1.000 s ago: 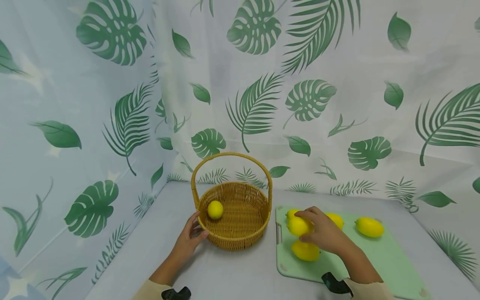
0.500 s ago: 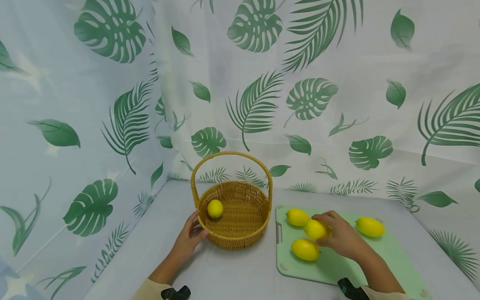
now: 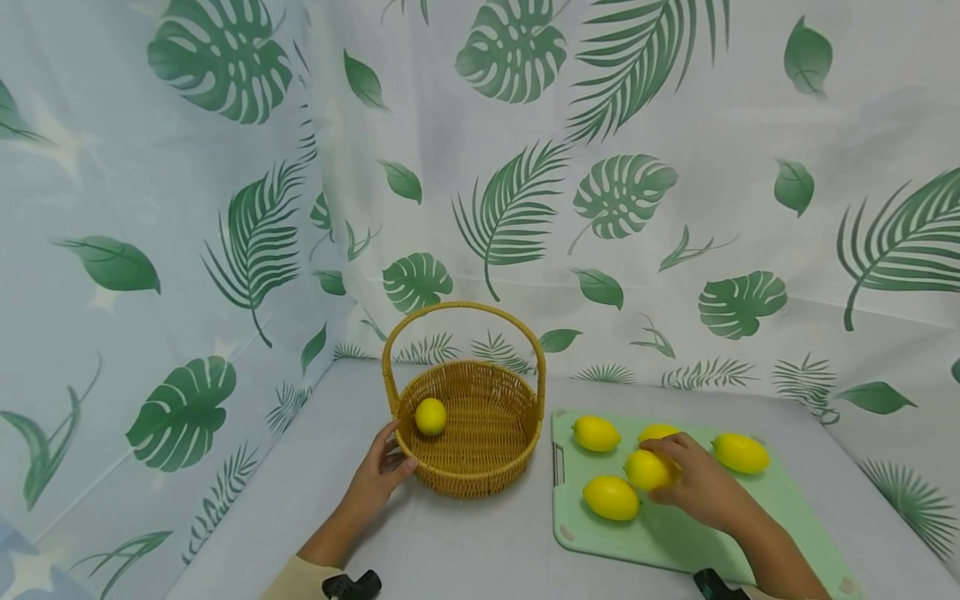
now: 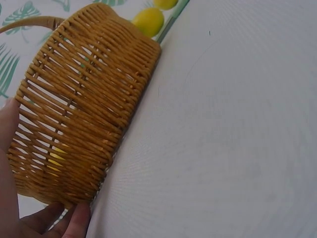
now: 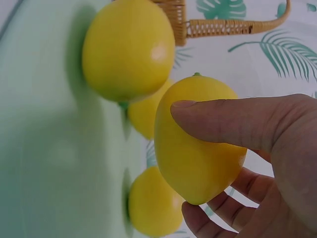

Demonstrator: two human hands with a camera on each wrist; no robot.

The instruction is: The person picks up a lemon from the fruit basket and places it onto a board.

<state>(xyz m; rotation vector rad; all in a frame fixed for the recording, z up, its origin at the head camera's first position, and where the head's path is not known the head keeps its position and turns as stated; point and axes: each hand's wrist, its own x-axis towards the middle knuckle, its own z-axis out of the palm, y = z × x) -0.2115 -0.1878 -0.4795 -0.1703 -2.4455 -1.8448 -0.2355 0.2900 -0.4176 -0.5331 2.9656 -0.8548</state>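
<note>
My right hand (image 3: 701,483) pinches a yellow lemon (image 5: 198,144) between thumb and fingers, held over the green cutting board (image 3: 570,533). Around it on the board lie several more lemons: one in front (image 3: 611,498), one at the back left (image 3: 596,433), one partly hidden behind the hand (image 3: 658,431) and one to the right (image 3: 740,454). My left hand (image 3: 377,475) grips the left side of a wicker basket (image 3: 472,485), its thumb and fingers spread round the woven wall (image 4: 94,89). Inside that basket, at the left, sits one lemon (image 3: 431,417).
The basket's tall arched handle (image 3: 463,305) rises over its opening. Basket and board stand side by side on a pale grey table (image 3: 480,550). A leaf-printed curtain (image 3: 510,125) closes off the back and left.
My right hand has carried the lemon from the board's left end rightward and slightly nearer, uncovering the back-left lemon. The left hand and basket stay where they were.
</note>
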